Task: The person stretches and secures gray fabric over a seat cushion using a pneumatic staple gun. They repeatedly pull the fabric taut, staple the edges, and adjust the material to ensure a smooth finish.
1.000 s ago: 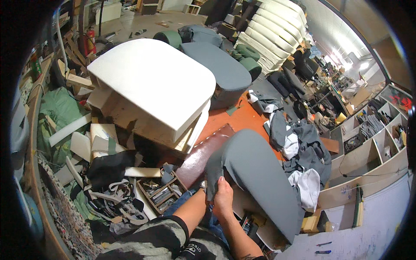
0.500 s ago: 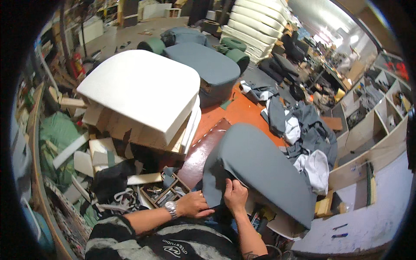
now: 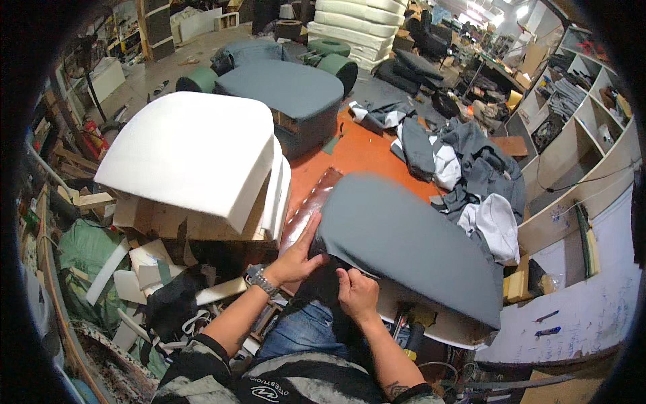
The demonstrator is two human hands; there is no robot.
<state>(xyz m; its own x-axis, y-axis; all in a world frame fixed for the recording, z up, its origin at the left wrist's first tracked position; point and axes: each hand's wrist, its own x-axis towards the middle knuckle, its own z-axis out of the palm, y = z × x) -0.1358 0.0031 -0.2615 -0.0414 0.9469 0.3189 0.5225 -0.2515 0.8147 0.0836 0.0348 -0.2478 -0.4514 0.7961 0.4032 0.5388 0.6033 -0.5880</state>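
Observation:
A large cushion covered in grey fabric [image 3: 410, 242] lies tilted across my lap, its pale underside showing at the lower right. My left hand [image 3: 296, 259], with a watch on the wrist, presses flat against the cushion's near left corner, fingers spread over the fabric edge. My right hand [image 3: 356, 293] is closed on the dark fabric edge pulled under the cushion's near side. A dark red-brown leather-like piece [image 3: 309, 205] lies just beyond my left hand.
A thick white foam slab [image 3: 195, 151] rests on cardboard and scrap at the left. A grey upholstered seat [image 3: 282, 91] stands farther back on the orange floor [image 3: 356, 151]. Grey and white fabric heaps [image 3: 471, 168] lie at right, beside wooden shelves [image 3: 572, 135]. Foam offcuts and straps [image 3: 155, 296] crowd the lower left.
The view has tilted and come closer to the cushion. My left hand has moved from below the cushion onto its near left corner. My right hand stays gripping the fabric edge.

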